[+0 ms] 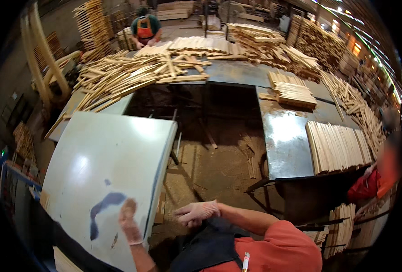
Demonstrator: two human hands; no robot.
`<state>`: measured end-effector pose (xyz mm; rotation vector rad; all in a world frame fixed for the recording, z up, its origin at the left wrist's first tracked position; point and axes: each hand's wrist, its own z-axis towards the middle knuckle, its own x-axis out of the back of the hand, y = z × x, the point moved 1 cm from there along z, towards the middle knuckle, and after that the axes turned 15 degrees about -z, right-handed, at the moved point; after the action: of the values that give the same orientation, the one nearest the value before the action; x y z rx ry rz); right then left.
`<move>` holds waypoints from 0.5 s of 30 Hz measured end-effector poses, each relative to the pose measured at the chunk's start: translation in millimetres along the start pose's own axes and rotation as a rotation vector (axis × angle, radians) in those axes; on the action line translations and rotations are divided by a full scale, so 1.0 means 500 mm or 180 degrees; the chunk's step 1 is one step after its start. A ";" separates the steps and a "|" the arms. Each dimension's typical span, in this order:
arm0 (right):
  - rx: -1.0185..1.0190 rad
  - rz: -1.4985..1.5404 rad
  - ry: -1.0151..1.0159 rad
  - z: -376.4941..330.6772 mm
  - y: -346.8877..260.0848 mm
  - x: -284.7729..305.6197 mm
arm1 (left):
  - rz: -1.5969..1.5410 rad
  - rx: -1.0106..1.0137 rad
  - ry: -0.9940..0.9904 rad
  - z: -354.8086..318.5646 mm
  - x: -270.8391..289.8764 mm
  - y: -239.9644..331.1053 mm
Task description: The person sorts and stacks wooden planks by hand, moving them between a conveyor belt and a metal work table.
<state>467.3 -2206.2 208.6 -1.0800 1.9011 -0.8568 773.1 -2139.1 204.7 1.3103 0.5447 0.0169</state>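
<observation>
My left hand (129,222), in a pale work glove, is over the right part of a large pale green-white tabletop (106,149). Its fingers stretch away from me, slightly blurred, and nothing shows in them. Beside that hand a dark blue-grey smear (102,206) curves across the surface. My right hand (196,214), gloved as well, hangs in front of my body beyond the table's right edge. Its fingers are loosely bent and a little apart, one pointing left, with no object visible in them.
Loose wooden strips (128,77) lie heaped beyond the tabletop. On the metal table (287,145) to the right sit neat rows of strips (339,145). A person in an orange apron (145,28) stands at the far side; another person in red (368,183) is at right.
</observation>
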 end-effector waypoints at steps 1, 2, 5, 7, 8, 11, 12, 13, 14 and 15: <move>-0.0060 0.0184 0.0216 -0.051 0.040 0.058 | -0.0200 0.0435 0.0015 0.023 -0.080 -0.061; -0.0043 0.0353 0.0414 -0.097 0.083 0.108 | -0.0021 0.0581 -0.0356 0.048 -0.144 -0.123; -0.0297 0.0354 0.1250 -0.236 0.158 0.215 | 0.0217 0.1485 -0.1162 0.091 -0.357 -0.219; -0.0043 0.1222 0.1367 -0.301 0.221 0.269 | 0.0104 0.2203 -0.1496 0.107 -0.458 -0.285; -0.0059 0.1371 0.1547 -0.324 0.240 0.296 | 0.0106 0.2263 -0.1753 0.121 -0.494 -0.323; 0.0030 0.1951 0.1891 -0.350 0.301 0.365 | 0.0188 0.2660 -0.2160 0.170 -0.571 -0.420; 0.0132 0.2166 0.1913 -0.344 0.339 0.401 | 0.0208 0.2893 -0.2052 0.193 -0.600 -0.443; 0.0217 0.2376 0.1942 -0.348 0.347 0.433 | 0.0215 0.3131 -0.1934 0.213 -0.625 -0.470; 0.0097 0.2302 0.2044 -0.347 0.348 0.465 | 0.0602 0.2552 -0.2450 0.248 -0.613 -0.520; -0.0036 0.2235 0.2146 -0.346 0.328 0.499 | 0.0996 0.1908 -0.2848 0.280 -0.603 -0.570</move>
<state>171.6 -2330.8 81.8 -0.0448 2.5850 -0.8351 481.3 -2439.2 76.2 1.7919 -0.4616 -0.4849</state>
